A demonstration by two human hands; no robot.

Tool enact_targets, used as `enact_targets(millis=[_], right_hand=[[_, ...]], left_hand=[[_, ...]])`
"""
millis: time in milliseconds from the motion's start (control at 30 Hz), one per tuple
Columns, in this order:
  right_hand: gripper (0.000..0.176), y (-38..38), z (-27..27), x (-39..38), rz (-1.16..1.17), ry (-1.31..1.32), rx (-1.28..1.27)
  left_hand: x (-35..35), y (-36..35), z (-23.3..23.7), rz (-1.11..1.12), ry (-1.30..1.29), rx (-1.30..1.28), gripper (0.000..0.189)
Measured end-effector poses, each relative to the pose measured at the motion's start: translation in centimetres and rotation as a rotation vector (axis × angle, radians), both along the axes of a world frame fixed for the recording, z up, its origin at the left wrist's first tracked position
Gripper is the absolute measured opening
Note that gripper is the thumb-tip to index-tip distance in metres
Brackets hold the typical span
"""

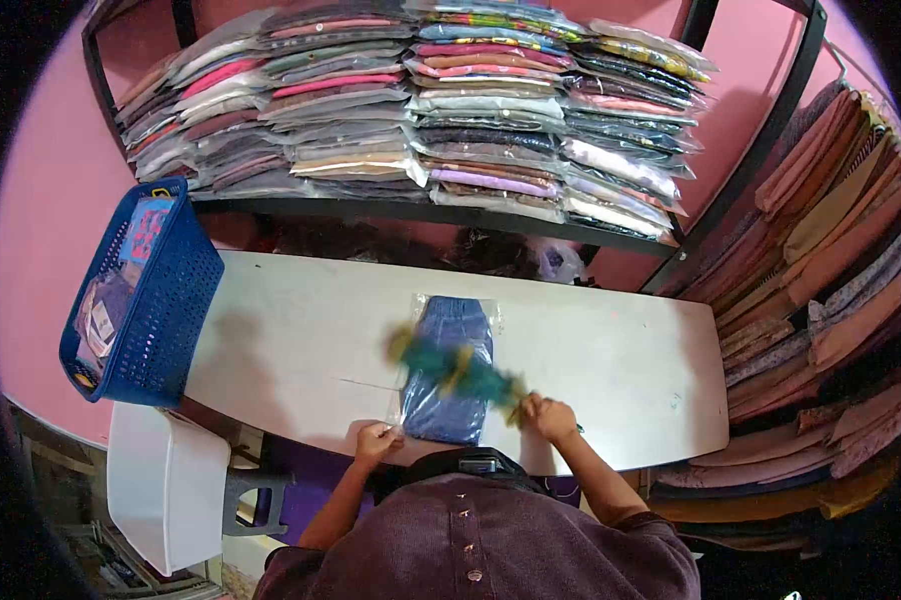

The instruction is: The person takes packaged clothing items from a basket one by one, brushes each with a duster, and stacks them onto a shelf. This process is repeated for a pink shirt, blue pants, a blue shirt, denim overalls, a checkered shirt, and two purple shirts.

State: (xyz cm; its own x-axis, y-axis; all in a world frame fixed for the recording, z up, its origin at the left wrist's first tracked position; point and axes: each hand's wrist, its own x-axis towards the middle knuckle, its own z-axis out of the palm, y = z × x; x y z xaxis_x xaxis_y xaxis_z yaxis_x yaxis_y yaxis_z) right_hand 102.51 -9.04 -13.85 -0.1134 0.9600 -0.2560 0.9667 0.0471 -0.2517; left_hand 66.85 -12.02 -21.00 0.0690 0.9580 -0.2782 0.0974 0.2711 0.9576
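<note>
Folded blue fabric (455, 345), probably a garment with a gathered top edge, lies inside a clear plastic bag (391, 412) on the white table. My left hand (379, 442) is closed on the bag's near left corner at the table's front edge. A green and yellow duster (471, 378), smeared by motion, slants across the middle of the bagged fabric. Its handle end is in my right hand (549, 418), closed round it to the right of the bag.
Stacks of bagged clothes (491, 110) fill the shelf behind the white table (611, 370). A blue basket (171, 310) with packets stands at the table's left end, above a white bin (166, 480). Clothes on hangers (821, 270) line the right side.
</note>
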Motion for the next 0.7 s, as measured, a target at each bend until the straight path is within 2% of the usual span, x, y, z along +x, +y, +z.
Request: enact_targets(millis=[133,167,200,267,333,367,400,467,500,533,600,633,667,700], right_hand=[[0.035,3.0,-0.7,0.0,-0.285,0.052,0.041],[0.036,3.0,-3.0,0.6,-0.208,0.121,0.009],[0.036,2.1,-2.9,0.3,-0.208,0.128,0.015],[0.037,-0.9,-0.1,-0.7,0.114,0.046,0.03],[0.037,-3.5,0.7,-0.7,0.374,0.037,0.047],[0.037,-4.2,0.4,-0.7,0.344,0.104,0.101],[0.037,-4.2,0.4,-0.6,0.337,0.107,0.103],[0.034,-3.6,0.4,0.3,-0.123,0.061,-0.062],[0.035,-3.2,-1.2,1.1,-0.315,0.088,-0.031],[0.037,-3.4,-0.8,1.5,-0.493,0.244,0.07],[0.039,-3.3,-2.9,2.8,-0.683,0.519,0.33],[0.04,-3.3,-3.8,3.2,-0.703,0.636,0.459],[0.041,-3.3,-4.7,3.5,-0.72,0.751,0.591],[0.04,-3.3,-4.7,3.7,-0.874,0.996,0.386]], left_hand=[[-0.2,0.2,0.3,-0.003,-0.108,-0.157,0.019],[-0.3,0.1,0.2,-0.003,-0.102,-0.152,0.019],[-0.4,0.0,0.2,-0.008,-0.112,-0.159,0.019],[-0.6,0.1,0.7,-0.014,-0.119,-0.164,0.019],[0.0,-0.2,3.2,-0.074,0.093,0.018,0.02],[0.4,-0.2,4.6,-0.076,0.109,0.17,0.018],[0.1,0.1,4.0,-0.084,0.112,0.171,0.018],[-0.4,1.2,2.5,-0.108,0.05,-0.205,0.014],[-0.2,1.7,3.8,-0.152,0.077,-0.175,0.016],[-0.2,2.6,2.8,-0.161,0.081,-0.173,0.016],[-0.3,5.4,0.1,-0.115,0.418,0.214,0.027],[0.3,6.5,0.1,-0.129,0.423,0.222,0.027],[1.4,7.8,0.1,-0.059,0.367,0.215,0.038],[2.4,8.6,0.4,0.01,0.308,0.208,0.05]])
